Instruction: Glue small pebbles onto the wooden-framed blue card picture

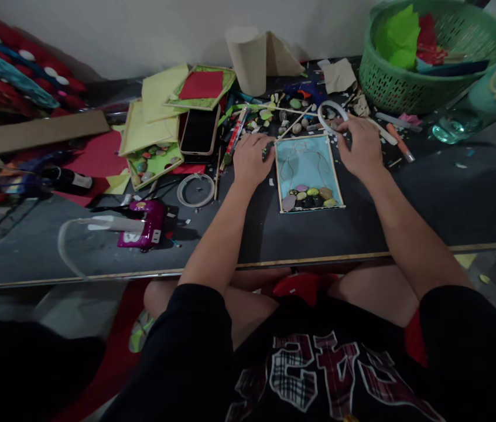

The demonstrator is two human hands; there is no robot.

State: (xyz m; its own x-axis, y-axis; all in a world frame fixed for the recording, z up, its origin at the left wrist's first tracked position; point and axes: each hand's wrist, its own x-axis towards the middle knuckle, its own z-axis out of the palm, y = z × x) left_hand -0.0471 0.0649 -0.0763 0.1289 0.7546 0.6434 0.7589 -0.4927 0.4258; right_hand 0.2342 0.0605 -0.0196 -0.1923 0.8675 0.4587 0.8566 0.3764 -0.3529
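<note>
A small framed picture lies on the dark table in front of me. It has a light blue ground, a brown line drawing, thin pale sticks as a border and several coloured pebbles along its lower edge. My left hand rests palm down at its upper left corner, fingers loosely spread and holding nothing. By the upper right corner, my right hand pinches a white ring that resembles a roll of tape. The ring stands tilted above scattered stones.
Loose stones and scraps cover the back, near a paper cup. Back right stand a green basket and a bottle. Leftward are a phone, yellow frames, a clear ring and a purple device.
</note>
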